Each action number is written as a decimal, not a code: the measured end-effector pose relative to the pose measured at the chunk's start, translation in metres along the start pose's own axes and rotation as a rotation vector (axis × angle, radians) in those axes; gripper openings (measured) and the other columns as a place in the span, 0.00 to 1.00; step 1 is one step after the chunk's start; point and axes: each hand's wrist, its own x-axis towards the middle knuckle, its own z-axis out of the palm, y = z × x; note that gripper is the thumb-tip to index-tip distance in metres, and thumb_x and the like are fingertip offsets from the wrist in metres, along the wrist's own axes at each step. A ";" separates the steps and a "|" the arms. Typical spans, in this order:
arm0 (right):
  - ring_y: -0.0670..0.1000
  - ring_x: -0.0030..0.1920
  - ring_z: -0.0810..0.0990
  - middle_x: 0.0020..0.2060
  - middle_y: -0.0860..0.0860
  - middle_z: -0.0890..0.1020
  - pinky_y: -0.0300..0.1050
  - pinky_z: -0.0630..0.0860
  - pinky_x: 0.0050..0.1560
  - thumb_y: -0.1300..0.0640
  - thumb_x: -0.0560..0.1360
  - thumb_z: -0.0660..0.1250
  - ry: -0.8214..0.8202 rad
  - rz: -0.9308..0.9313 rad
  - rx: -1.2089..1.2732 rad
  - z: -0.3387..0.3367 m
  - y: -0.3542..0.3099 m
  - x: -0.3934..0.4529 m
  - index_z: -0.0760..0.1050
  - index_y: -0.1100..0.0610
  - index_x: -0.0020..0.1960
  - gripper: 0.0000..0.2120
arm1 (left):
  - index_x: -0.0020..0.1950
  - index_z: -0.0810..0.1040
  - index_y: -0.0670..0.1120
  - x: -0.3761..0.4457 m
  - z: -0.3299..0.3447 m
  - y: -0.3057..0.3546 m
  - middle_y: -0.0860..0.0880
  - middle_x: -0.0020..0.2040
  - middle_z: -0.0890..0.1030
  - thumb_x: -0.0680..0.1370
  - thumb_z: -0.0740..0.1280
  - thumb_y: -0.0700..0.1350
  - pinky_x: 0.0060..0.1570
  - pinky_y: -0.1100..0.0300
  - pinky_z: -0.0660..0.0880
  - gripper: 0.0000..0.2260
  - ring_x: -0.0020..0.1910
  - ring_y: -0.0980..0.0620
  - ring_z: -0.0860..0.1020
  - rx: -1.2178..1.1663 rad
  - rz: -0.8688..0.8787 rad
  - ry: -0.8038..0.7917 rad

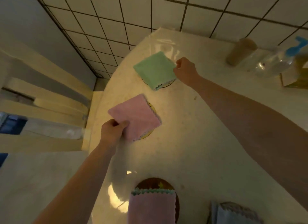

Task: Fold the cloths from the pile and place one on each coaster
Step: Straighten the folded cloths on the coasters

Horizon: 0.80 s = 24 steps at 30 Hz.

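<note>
No text, label, brand or number can be read anywhere; the markings seen are too blurred.

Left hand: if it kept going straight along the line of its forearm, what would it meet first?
Probably more of the pink cloth that the left hand already grips at one corner, then the green cloth farther along the counter; depth is unclear.

Green cloth (155,70): folded square, flat on far coaster (170,83), rim showing at near edge.
Pink cloth (135,116): folded, tilted, over middle coaster (150,132).
Mauve cloth (152,207): folded, on dark near coaster (155,183).
Blue-grey cloth (233,213): bottom right, partly out of frame.
</note>
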 end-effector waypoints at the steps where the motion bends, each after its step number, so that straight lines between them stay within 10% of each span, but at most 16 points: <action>1: 0.58 0.60 0.74 0.59 0.60 0.77 0.45 0.69 0.58 0.58 0.74 0.63 -0.023 0.005 0.007 0.004 -0.005 0.010 0.69 0.63 0.64 0.19 | 0.45 0.79 0.44 0.000 -0.002 0.002 0.46 0.44 0.82 0.72 0.72 0.43 0.48 0.49 0.77 0.04 0.46 0.44 0.79 0.021 0.044 -0.019; 9: 0.57 0.52 0.76 0.48 0.59 0.76 0.49 0.73 0.50 0.56 0.72 0.67 -0.149 0.095 0.029 0.014 -0.019 0.053 0.74 0.64 0.51 0.13 | 0.63 0.74 0.45 -0.002 0.001 0.011 0.44 0.56 0.82 0.72 0.71 0.39 0.55 0.44 0.77 0.20 0.54 0.45 0.81 -0.377 -0.040 -0.284; 14: 0.55 0.45 0.78 0.49 0.56 0.76 0.47 0.76 0.39 0.52 0.70 0.72 -0.303 0.317 0.361 0.010 -0.030 0.055 0.68 0.62 0.62 0.26 | 0.64 0.73 0.43 0.000 -0.004 0.014 0.43 0.56 0.81 0.76 0.64 0.33 0.37 0.57 0.80 0.17 0.47 0.49 0.83 -0.438 -0.112 -0.353; 18: 0.55 0.48 0.82 0.53 0.54 0.81 0.48 0.79 0.45 0.49 0.68 0.73 -0.567 0.415 0.480 0.004 -0.031 0.057 0.75 0.57 0.57 0.21 | 0.62 0.76 0.43 0.009 -0.015 0.027 0.42 0.56 0.82 0.73 0.65 0.34 0.43 0.56 0.80 0.18 0.52 0.47 0.82 -0.340 -0.171 -0.567; 24: 0.57 0.49 0.82 0.51 0.57 0.82 0.47 0.80 0.43 0.58 0.70 0.72 -0.477 0.298 0.703 0.012 -0.026 0.051 0.76 0.62 0.55 0.16 | 0.61 0.77 0.46 0.040 -0.006 0.042 0.44 0.57 0.82 0.75 0.68 0.37 0.55 0.48 0.78 0.16 0.56 0.45 0.81 0.013 -0.102 -0.572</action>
